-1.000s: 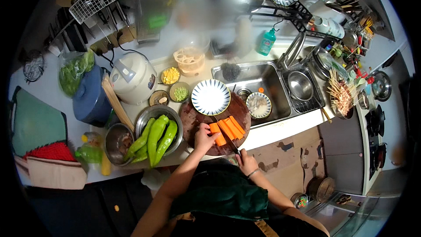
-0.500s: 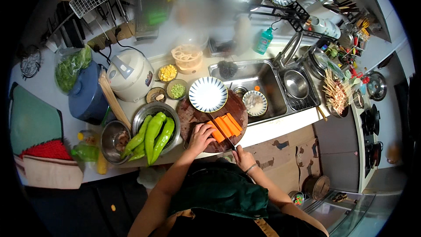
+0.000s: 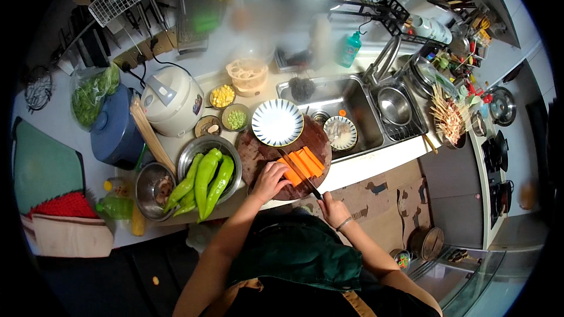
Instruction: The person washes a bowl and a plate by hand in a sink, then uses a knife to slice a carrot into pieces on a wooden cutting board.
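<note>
Orange carrot slices (image 3: pixel 312 160) lie overlapped on a round wooden cutting board (image 3: pixel 257 159). My left hand (image 3: pixel 270 182) rests on the carrot at its left side, fingers bent and pressing it down. In my right hand (image 3: pixel 335 210) is the handle of a kitchen knife (image 3: pixel 301 174). Its dark blade lies slantwise across the carrot, close beside my left fingertips. A white plate with blue stripes (image 3: pixel 277 122) sits on the far part of the board, just beyond the knife's tip.
Left of the board, a steel bowl (image 3: pixel 236 171) holds green peppers (image 3: pixel 205 179). Small bowls of yellow corn (image 3: pixel 222 95) and chopped green pieces (image 3: pixel 237 120) stand behind it. On the right are the sink (image 3: pixel 363 101) and a striped bowl (image 3: pixel 353 135) at its near edge.
My right hand and the knife handle have shifted slightly to the right. My left hand stays on the carrot, and the plate remains in place.
</note>
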Available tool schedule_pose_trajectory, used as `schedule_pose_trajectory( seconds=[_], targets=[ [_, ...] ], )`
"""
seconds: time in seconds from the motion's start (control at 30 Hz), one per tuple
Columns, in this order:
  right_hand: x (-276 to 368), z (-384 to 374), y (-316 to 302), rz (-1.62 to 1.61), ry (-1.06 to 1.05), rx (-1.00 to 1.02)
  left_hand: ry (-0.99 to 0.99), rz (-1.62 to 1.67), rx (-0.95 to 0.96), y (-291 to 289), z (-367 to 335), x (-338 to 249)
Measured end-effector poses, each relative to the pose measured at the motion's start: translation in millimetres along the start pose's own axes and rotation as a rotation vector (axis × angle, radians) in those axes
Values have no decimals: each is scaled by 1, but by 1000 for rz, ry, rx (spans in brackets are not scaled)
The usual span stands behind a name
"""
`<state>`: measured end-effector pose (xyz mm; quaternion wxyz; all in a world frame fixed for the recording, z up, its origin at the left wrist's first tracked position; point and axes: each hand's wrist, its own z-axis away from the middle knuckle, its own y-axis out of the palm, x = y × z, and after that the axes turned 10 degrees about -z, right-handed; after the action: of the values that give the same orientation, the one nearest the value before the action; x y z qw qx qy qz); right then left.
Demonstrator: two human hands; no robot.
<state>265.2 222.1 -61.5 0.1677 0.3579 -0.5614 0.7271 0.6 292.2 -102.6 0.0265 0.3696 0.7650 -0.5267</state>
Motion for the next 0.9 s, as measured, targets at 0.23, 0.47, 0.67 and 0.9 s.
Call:
schedule_pose_trajectory(
  seconds=[0.23,0.47,0.67,0.9],
  targets=[
    [6,7,-8,43,35,33,17,-21,13,-2,-2,-2],
    [9,12,2,143,107,50,10,13,29,-6,-3,-1],
    [14,13,9,215,120,30,-88,135,-139,-23,-26,3],
    [14,11,8,241,123,40,139,165,55,-7,-118,-6]
  ],
)
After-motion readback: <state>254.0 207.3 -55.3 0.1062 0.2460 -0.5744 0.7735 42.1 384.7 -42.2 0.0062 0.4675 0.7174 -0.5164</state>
